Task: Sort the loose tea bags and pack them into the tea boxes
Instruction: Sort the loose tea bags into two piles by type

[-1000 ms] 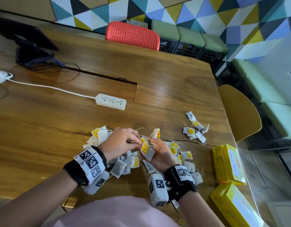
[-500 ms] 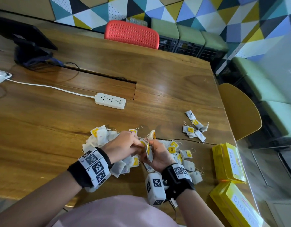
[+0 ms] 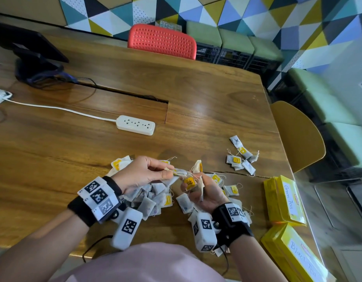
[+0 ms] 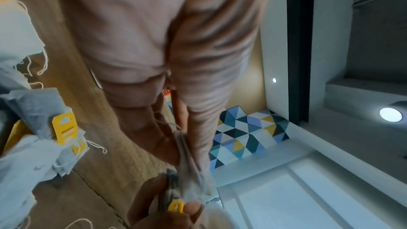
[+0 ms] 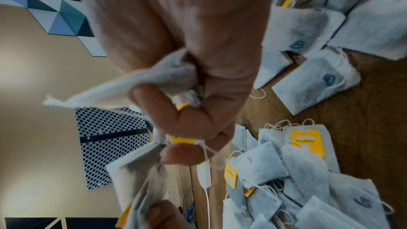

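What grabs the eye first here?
Both hands, left hand and right hand, meet mid-frame pinching tea bags over a big loose pile at the table's near edge. Two yellow boxes, hand-labelled, sit at the right edge, with a small sorted heap behind them.

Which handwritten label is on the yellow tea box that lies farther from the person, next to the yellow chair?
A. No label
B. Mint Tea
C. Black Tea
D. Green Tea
D: the farther yellow tea box carries a white label reading "Green Tea"; "Black Tea" is on the nearer box.
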